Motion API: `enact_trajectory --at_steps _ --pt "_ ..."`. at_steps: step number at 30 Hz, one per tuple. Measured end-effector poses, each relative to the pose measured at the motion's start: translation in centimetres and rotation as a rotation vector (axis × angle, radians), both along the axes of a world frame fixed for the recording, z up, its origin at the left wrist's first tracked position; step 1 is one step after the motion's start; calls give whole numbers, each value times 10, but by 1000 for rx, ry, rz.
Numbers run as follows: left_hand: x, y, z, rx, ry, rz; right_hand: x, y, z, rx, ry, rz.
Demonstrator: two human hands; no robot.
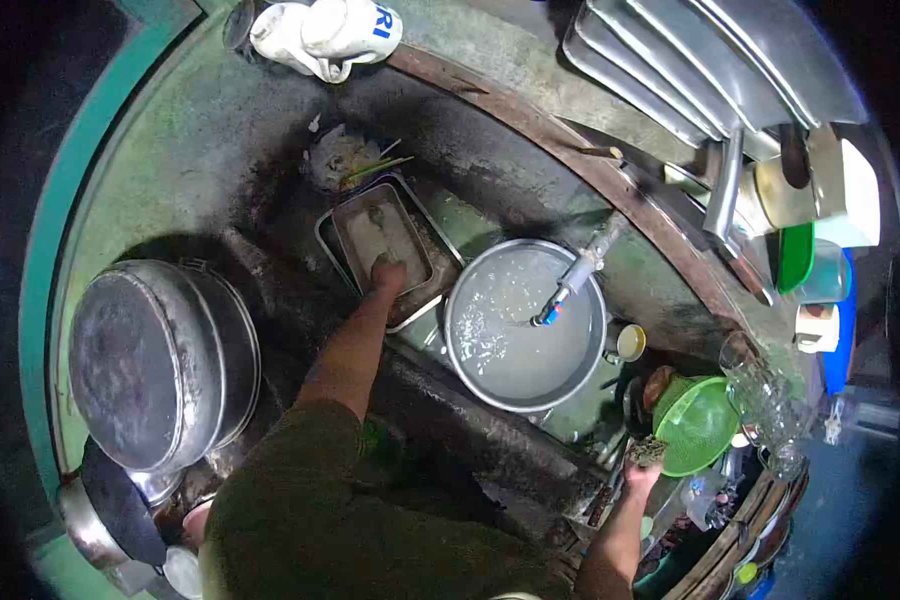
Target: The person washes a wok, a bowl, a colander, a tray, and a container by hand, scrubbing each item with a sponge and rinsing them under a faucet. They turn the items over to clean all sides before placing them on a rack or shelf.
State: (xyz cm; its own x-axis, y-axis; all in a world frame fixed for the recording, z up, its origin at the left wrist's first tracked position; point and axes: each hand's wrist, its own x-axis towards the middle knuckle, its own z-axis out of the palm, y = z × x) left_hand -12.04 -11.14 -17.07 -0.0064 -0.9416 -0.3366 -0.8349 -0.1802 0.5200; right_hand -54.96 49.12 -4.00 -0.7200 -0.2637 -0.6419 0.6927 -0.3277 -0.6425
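Observation:
My left hand [388, 274] reaches over the near end of a small rectangular metal tray [348, 240], its fingers closed at the rim. That tray lies inside a larger, dirty metal tray [438, 300], with greyish wet residue on its bottom. Out to the right, my right hand [642, 472] grips a scouring pad [646, 450] that looks coarse and wiry. Right beside this hand is a green plastic strainer basket [692, 425]. Between my hands stands a round metal basin [453, 345] of cloudy water, under a tap [560, 300].
A large blackened pot [130, 365] rests on its side at left. Metal trays [660, 60] lean on the ledge at upper right, near a cleaver-like tool [725, 190]. A small yellow cup [630, 343] sits beside the basin. White jugs [320, 35] stand at the top.

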Motion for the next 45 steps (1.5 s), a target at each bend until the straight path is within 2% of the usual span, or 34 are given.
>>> enact_trajectory --at_steps 1,3,5,7,9,10,11,13,14,15,16,17,18,20,23,24,25,26,27,29,30,31,33,34,35,36,37,38,40,41,42,43,44,45 --pt "-4 -6 -2 10 -45 25 5 1 10 10 7 -2" --pt "-7 -24 -11 29 -175 4 21 6 38 56 -123 235" --pt "2 -62 -97 70 -435 -296 55 2 68 342 -101 61" --pt "12 -78 -138 -83 -645 -386 76 22 89 344 -95 170" --pt "15 -78 -138 -155 -548 -387 93 47 110 256 -151 288" --pt "24 -77 -124 -131 -353 -333 108 22 123 623 -211 44" --pt "35 -78 -159 -107 -571 -672 109 38 125 585 -196 84" --pt "44 -93 -193 -143 -704 -883 111 73 121 549 -100 155" --pt "44 -88 -186 -177 -628 -748 118 71 131 508 -117 134" --pt "38 -82 -172 -207 -618 -784 125 45 147 459 -131 115" --pt "42 -74 -157 -199 -203 -595 135 25 160 499 -127 18" --pt "39 -55 -110 -177 151 -385 135 36 161 508 -61 17" --pt "33 -35 -66 -147 398 -287 137 41 164 514 -54 -14" --pt "1 15 33 -53 608 -350 139 57 169 472 -49 -82" --pt "-77 82 132 85 302 -777 139 50 188 451 59 -188" --pt "-90 97 132 134 255 -955 141 48 198 394 47 -186" --pt "-109 106 116 260 113 -1020 143 48 209 335 37 -183" --pt "-124 117 74 192 79 -1008 144 60 214 254 27 -146" --pt "-134 129 51 157 63 -1021 151 40 230 259 63 -284" --pt "-150 149 26 147 28 -1071 157 70 227 281 65 -205" --pt "-159 156 26 170 8 -1101 156 87 217 295 50 -233" --pt "-170 167 42 225 89 -1059 153 103 210 143 56 -163" --pt "-184 191 81 275 21 -1032 152 106 194 271 147 -229" --pt "-188 206 107 288 -13 -1021 151 101 201 191 178 -8" --pt "-189 220 121 435 230 -898 152 83 193 51 208 -69" --pt "-193 240 139 574 470 -769 152 62 193 108 212 -61" --pt "-202 267 189 700 543 -672 151 45 187 62 277 -14" --pt "-206 288 206 754 571 -687 145 24 174 53 229 -4" --pt "-209 334 237 832 603 -702 144 -16 144 75 499 75" --pt "-212 358 256 854 610 -698 145 -38 153 374 717 235" --pt "-214 378 274 834 526 -929 145 -64 140 309 1025 151" --pt "-212 404 298 761 647 -1052 150 -82 144 463 1033 196" --pt "-210 420 274 630 751 -1062 151 -87 146 689 1254 161" --pt "-206 429 279 560 711 -1056 143 -91 143 664 1128 85"
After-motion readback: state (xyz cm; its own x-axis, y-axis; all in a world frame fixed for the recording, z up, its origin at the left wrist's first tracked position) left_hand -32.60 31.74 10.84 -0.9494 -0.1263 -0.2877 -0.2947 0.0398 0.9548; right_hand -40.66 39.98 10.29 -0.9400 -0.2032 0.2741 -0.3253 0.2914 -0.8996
